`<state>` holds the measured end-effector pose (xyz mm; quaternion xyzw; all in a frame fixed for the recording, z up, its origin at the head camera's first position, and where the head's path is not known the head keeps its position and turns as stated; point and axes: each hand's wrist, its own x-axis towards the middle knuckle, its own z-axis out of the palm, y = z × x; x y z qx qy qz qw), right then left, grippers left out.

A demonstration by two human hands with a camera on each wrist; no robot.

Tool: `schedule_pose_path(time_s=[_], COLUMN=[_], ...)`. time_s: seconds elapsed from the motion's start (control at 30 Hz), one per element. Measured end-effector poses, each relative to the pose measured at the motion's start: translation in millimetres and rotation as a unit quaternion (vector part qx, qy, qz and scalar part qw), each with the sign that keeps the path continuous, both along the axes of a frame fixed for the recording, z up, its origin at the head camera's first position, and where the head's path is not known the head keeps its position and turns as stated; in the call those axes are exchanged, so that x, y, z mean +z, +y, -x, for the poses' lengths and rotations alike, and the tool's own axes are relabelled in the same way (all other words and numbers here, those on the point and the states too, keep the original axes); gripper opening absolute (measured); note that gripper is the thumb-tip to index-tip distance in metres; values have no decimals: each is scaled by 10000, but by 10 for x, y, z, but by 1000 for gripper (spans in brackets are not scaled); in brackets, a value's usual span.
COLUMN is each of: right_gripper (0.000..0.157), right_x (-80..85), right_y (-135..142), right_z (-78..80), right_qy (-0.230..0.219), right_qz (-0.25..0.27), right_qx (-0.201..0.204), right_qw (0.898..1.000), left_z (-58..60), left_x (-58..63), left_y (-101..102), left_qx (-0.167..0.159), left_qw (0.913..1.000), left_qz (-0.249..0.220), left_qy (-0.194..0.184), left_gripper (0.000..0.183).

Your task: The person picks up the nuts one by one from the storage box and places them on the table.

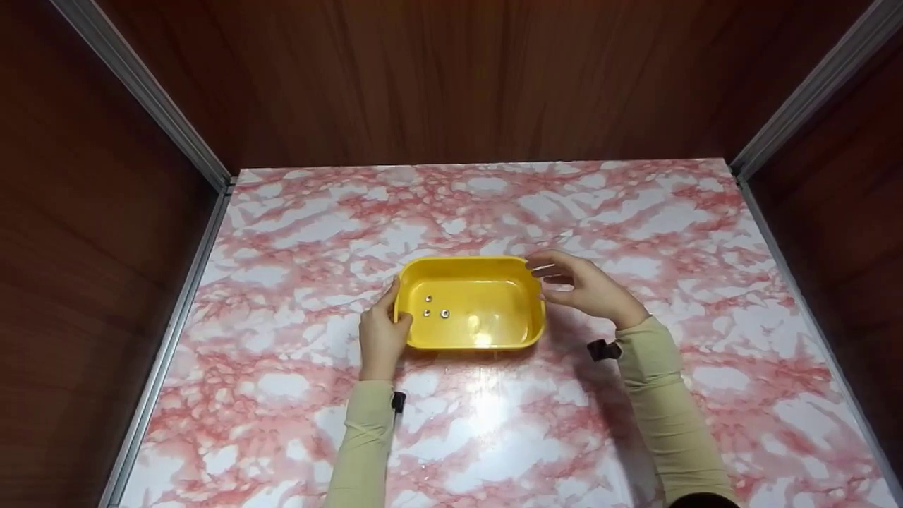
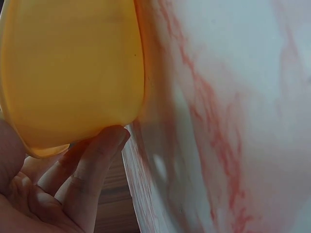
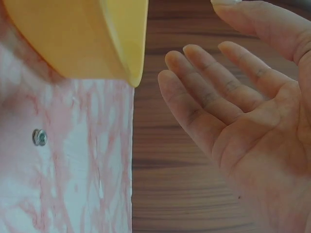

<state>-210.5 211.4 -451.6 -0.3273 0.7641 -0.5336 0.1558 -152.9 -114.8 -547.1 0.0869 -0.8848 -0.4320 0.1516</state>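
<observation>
A yellow plastic tray (image 1: 497, 307) is in the middle of the head view. Three small metal nuts (image 1: 444, 314) lie inside it, toward its left end. My left hand (image 1: 382, 340) grips that end, with the thumb over the rim and the fingers against the outside wall (image 2: 73, 73). Beside the right end is my right hand (image 1: 589, 286), its fingers spread and loosely bent. The right wrist view shows its palm (image 3: 272, 145) holding nothing, a little apart from the tray. Also there, a metal flanged nut (image 3: 40, 137) lies on the marbled surface outside the tray.
The table (image 1: 282, 423) has a red-and-white marbled top. Dark wood-grain panels (image 1: 458, 85) enclose it at the back and both sides, with metal strips (image 1: 155, 106) along the corners. Dark small devices (image 1: 603, 350) sit at both wrists.
</observation>
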Motion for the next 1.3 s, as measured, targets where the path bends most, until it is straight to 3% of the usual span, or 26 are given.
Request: schedule_pose_path(time_s=[0.2, 0.67, 1.03, 1.3], right_gripper=[49, 53, 49, 48], right_x=[126, -98, 154, 156], right_y=[-101, -237, -421, -520], right_z=[-35, 132, 32, 55], right_qy=[-51, 273, 401, 459], right_qz=[42, -152, -235, -399], right_qx=[181, 169, 358, 539], right_qw=[9998, 9994, 9983, 9967], left_z=[-3, 4, 6, 11], left_x=[-5, -5, 15, 3], left_y=[-9, 0, 11, -3], left_qx=[9, 29, 27, 19], left_qw=[10000, 10000, 9999, 10000], left_qz=[-75, -32, -65, -5], left_qy=[-30, 31, -149, -50], left_gripper=[62, 62, 63, 62])
